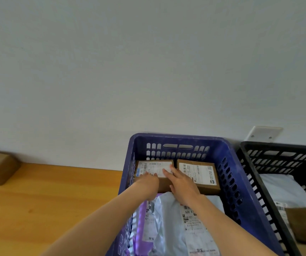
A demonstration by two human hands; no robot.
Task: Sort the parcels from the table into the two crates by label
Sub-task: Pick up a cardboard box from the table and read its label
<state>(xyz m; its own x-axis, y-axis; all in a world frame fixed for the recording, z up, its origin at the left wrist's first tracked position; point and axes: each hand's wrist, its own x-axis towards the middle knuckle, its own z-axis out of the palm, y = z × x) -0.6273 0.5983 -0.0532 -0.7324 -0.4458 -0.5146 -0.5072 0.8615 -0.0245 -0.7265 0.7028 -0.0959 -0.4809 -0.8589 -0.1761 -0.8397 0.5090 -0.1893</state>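
A labelled cardboard box (154,168) in the blue crate (176,136) is pressed by the left hand (147,180) and right hand (182,183), fingers laid straight.

Nearer the person than the right hand (182,183), the white label (191,218) on a grey mailer bag (167,215) reads "500 E7", cut off by the arm. Just right of that hand, a cardboard box (210,186) has a sideways label (196,172) reading roughly "T2 E5 (E56)". Under the fingers of the left hand (148,180) and the right, a barcode label (155,168) has print too small to read.
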